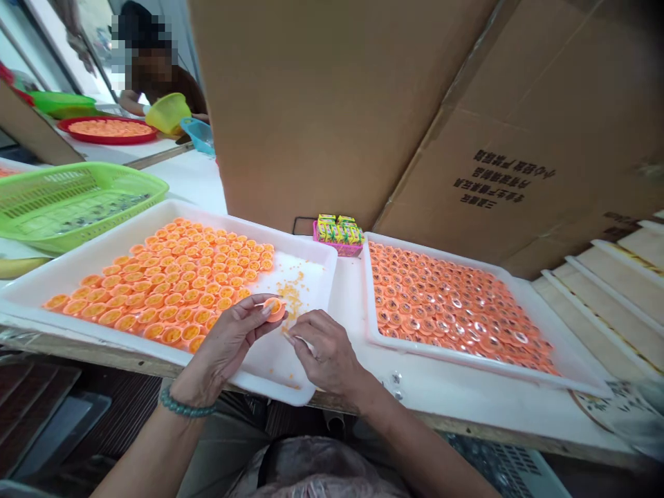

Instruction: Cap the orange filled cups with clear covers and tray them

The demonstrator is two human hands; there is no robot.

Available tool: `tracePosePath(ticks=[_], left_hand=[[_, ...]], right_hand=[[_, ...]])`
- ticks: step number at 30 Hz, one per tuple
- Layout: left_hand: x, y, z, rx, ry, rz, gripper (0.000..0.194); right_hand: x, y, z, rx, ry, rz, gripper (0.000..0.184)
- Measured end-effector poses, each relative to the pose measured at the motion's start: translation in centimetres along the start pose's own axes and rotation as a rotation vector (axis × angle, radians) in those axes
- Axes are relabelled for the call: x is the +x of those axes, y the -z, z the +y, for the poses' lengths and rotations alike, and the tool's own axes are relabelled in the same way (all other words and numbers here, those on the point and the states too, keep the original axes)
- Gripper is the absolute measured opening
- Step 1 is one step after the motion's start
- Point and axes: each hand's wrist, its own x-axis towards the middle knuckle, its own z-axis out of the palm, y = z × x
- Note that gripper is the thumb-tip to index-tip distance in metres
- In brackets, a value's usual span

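Observation:
Between the thumb and fingers of my left hand [241,328] is a small orange cup [274,310] with yellow contents, tilted toward me. My right hand [324,349] is just to its right, fingers pinched together; what they hold, if anything, is too small to make out. Both hands are over the front right part of a white tray [321,266]. Rows of similar orange cups [171,277] with yellow bits in them fill much of that tray. Loose yellow bits [291,294] are scattered on its bare right end.
A second white tray [367,290] holds many orange pieces with shiny clear tops. A pink basket [339,247] of yellow-green packets sits between the trays. Cardboard [332,111] walls the back. A green basket [88,187] stands left; a co-worker [166,76] sits beyond, by a yellow basket.

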Motion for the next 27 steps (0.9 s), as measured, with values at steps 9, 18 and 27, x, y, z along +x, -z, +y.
tracePosePath(ticks=[9, 18, 27], left_hand=[[0.0, -0.6, 0.3, 0.205, 0.110, 0.066, 0.040], [-0.1, -1.0, 0.4, 0.245, 0.143, 0.107, 0.041], [0.1, -0.8, 0.3, 0.251, 0.138, 0.084, 0.032]], right_hand=[[-10.4, 9.0, 3.2, -0.422, -0.732, -0.112, 0.013], [-14.3, 8.1, 4.5, -0.407, -0.962, -0.422, 0.029], [-12.8, 6.5, 3.8, -0.285, -0.719, -0.276, 0.017]])
